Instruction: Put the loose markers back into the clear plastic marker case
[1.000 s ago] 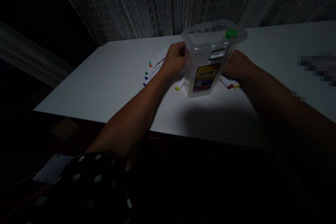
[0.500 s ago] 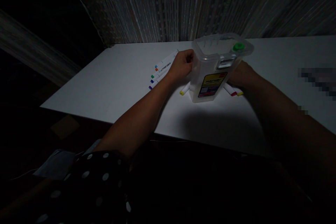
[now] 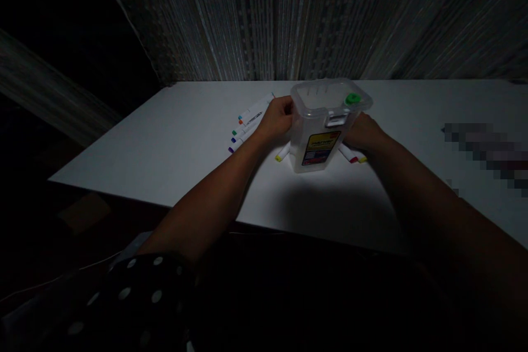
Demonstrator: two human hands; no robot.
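A clear plastic box with a yellow label stands upright on the white table. Its lid carries a green round cap and a grey latch. My left hand grips the box's left side with curled fingers. My right hand presses against its right side, fingers partly hidden behind the box. Several white markers with coloured ends lie to the left of my left hand. A yellow-tipped marker lies by the box's left foot, and red- and yellow-tipped markers lie under my right hand.
A striped curtain wall rises right behind the table's far edge. The table's near edge runs just in front of my forearms. A blurred patch sits at the right. The room is dark to the left.
The view has shifted, so the box and hands sit lower and farther off in the picture. Both hands keep their hold on the box sides; the markers have not moved.
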